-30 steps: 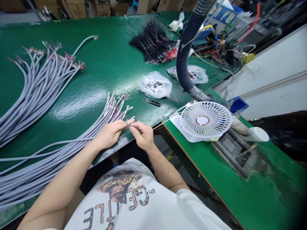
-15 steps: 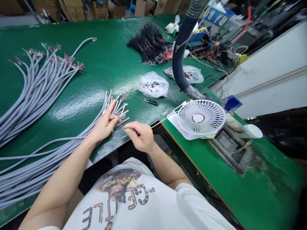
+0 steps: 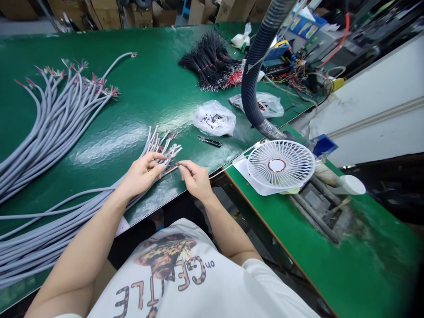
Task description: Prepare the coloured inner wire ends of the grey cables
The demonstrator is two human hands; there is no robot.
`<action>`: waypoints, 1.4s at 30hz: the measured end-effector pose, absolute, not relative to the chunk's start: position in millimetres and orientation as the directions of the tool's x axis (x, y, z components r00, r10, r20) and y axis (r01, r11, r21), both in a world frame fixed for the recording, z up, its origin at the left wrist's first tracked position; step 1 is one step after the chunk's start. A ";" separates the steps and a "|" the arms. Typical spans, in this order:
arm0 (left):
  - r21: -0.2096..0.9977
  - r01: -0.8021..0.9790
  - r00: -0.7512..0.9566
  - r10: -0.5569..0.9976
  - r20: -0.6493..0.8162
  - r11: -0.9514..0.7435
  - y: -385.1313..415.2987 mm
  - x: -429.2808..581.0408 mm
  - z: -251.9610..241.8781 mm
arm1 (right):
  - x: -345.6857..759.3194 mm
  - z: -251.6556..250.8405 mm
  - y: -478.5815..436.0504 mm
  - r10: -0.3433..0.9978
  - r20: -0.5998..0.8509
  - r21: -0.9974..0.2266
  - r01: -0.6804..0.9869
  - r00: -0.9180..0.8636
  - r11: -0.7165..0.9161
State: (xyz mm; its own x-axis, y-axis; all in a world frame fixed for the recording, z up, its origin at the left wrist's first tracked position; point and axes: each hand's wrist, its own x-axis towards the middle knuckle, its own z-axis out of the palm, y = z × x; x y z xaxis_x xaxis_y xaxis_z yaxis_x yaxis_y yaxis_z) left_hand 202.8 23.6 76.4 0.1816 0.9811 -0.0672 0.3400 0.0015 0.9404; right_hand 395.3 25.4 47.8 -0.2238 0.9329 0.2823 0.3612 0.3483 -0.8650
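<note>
A bundle of grey cables (image 3: 99,204) runs along the front of the green table, its stripped ends (image 3: 161,142) fanned out with whitish and reddish wires. My left hand (image 3: 143,175) is closed on one cable near its end, at the front side of the bundle, index finger bent over the neighbouring ends. Just to the right, my right hand (image 3: 196,180) pinches the tip of that cable's wires (image 3: 171,169) between thumb and index finger. The exact strands in the pinch are too small to make out. Black-handled snips (image 3: 210,141) lie beyond my right hand.
A second grey cable bundle (image 3: 71,117) lies at the left. Further back are a clear bag of small parts (image 3: 214,118), another bag (image 3: 270,105) and black wires (image 3: 212,62). A ribbed hose (image 3: 251,84) hangs at right, above a white fan (image 3: 281,165) on a side table.
My right fingers have moved up and forward and now pinch the wire tip. My left index finger, stretched over the bundle before, has bent down. The view has shifted slightly.
</note>
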 end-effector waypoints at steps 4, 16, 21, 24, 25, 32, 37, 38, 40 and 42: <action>0.950 0.308 0.141 0.985 -0.099 0.052 24.3 206.1 76.9 | 396.4 48.5 23.3 0.950 0.237 -0.907 0.305 -0.204 0.291; 0.953 0.287 0.116 0.984 -0.138 0.100 23.7 208.0 82.4 | 389.5 51.3 15.7 0.931 0.221 -0.899 0.311 -0.289 0.309; 0.954 0.287 0.124 0.984 -0.132 0.091 23.5 208.8 82.8 | 388.4 51.3 18.1 0.937 0.209 -0.905 0.308 -0.281 0.294; 0.952 0.294 0.124 0.984 -0.125 0.084 23.2 208.1 82.3 | 387.3 49.4 18.4 0.939 0.209 -0.910 0.296 -0.274 0.289; 0.950 0.300 0.127 0.984 -0.124 0.081 23.1 207.7 81.5 | 387.1 48.9 18.4 0.940 0.209 -0.913 0.290 -0.270 0.287; 0.937 0.346 0.167 0.979 -0.114 0.050 22.5 206.5 71.4 | 385.0 43.9 25.4 0.942 0.190 -0.927 0.266 -0.276 0.265; 0.860 0.508 0.163 0.986 -0.046 -0.043 22.9 210.0 67.8 | 377.1 46.9 24.2 0.930 0.278 -0.914 0.232 -0.239 0.333; 0.826 0.560 0.149 0.988 -0.037 -0.054 23.4 210.9 67.0 | 378.4 52.5 18.9 0.922 0.313 -0.909 0.209 -0.229 0.360; 0.757 0.652 0.106 0.994 -0.024 -0.051 25.0 212.4 65.3 | 386.7 69.6 4.7 0.890 0.406 -0.882 0.165 -0.208 0.441; 0.736 0.676 0.058 0.998 -0.023 -0.023 26.7 212.9 63.9 | 400.5 90.3 -8.5 0.837 0.512 -0.826 0.155 -0.194 0.542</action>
State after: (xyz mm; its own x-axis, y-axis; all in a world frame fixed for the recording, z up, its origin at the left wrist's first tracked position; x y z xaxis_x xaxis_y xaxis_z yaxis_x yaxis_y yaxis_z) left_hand 212.9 26.7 63.9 0.0585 0.9980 -0.0230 0.6764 -0.0227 0.7362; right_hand 400.5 -8.5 90.3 -0.1942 0.8366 0.5121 0.1552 0.5417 -0.8261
